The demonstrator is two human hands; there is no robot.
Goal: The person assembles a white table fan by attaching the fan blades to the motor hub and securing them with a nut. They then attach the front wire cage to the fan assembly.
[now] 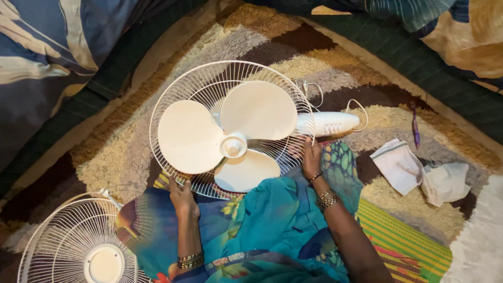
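A white fan lies face up on my lap: a round wire rear guard (173,94) with three cream blades (188,136) around a central hub (233,145). Its white motor housing (327,123) sticks out to the right with a white cord (359,107) beside it. My left hand (182,197) grips the guard's lower left rim. My right hand (310,157) holds the guard's lower right rim next to the motor housing. Both wrists wear bangles.
The detached front wire guard (73,243) lies at the lower left on a shaggy patterned rug (131,152). White cloths (419,173) and a purple pen-like tool (415,128) lie at the right. Patterned bedding (42,57) borders the rug at top left.
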